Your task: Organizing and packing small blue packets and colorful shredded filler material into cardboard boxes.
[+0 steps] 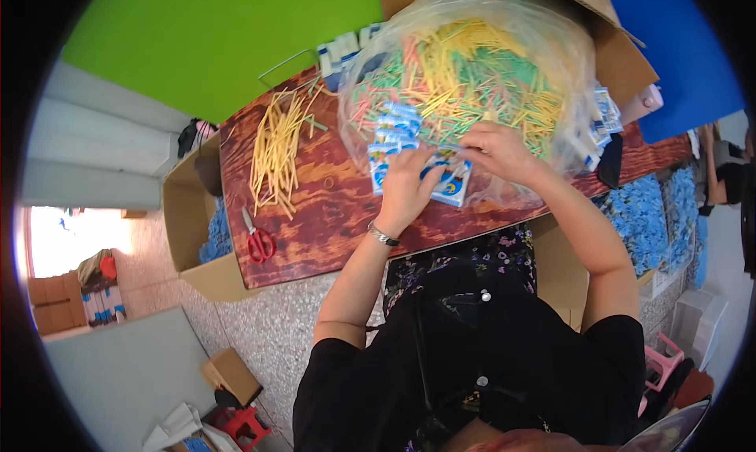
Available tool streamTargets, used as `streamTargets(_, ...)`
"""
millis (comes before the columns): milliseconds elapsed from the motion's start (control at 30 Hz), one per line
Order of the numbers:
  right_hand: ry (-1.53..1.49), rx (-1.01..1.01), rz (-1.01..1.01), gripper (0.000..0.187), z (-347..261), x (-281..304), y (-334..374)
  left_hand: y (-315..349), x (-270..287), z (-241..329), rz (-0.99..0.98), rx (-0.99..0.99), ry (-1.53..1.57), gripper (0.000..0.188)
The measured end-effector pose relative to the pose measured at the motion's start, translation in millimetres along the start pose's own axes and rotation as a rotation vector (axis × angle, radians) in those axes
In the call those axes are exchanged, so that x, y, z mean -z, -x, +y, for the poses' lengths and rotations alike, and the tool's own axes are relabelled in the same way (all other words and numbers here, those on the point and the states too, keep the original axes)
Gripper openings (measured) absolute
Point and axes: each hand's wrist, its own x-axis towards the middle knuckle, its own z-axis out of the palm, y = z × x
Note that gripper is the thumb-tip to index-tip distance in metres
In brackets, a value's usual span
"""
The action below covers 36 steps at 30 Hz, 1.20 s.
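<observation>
Blue-and-white printed packets (453, 190) lie at the front edge of the table, before a big clear plastic bag (579, 54). The bag is full of short thin sticks (465, 66) in yellow, green and pink. My left hand (405, 186) rests on the packets, its thumb spread from the fingers. Just right of it, my right hand (504, 151) is closed in a pinch at the packets' far edge. A narrow bluish edge shows at its fingertips; what it belongs to is hard to make out. More packets (399, 121) lean against the bag beyond my left hand.
Loose yellow sticks (276, 149) are piled on the red-brown table (346, 247) at left, with red-handled scissors (258, 243) nearer. Cardboard boxes stand left (185, 216) and behind the bag (626, 66). Blue bundles (642, 224) sit at right, below the table.
</observation>
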Motion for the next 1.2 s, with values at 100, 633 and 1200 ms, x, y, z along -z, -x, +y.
streamTargets(100, -0.105, -0.027, 0.024, 0.021, -9, 11, 7, -7, -15, 1, -0.296, 0.275, 0.451, 0.021)
streamTargets(633, 0.935, -0.364, -0.164, 0.021, 179, 19, 59, -2, -44, 3, -0.226, 0.35, 0.453, 0.028)
streamTargets(1200, -0.889, -0.635, -0.037, 0.022, 90, 77, 33, -4, -32, 6, -0.128, 0.401, 0.53, 0.02)
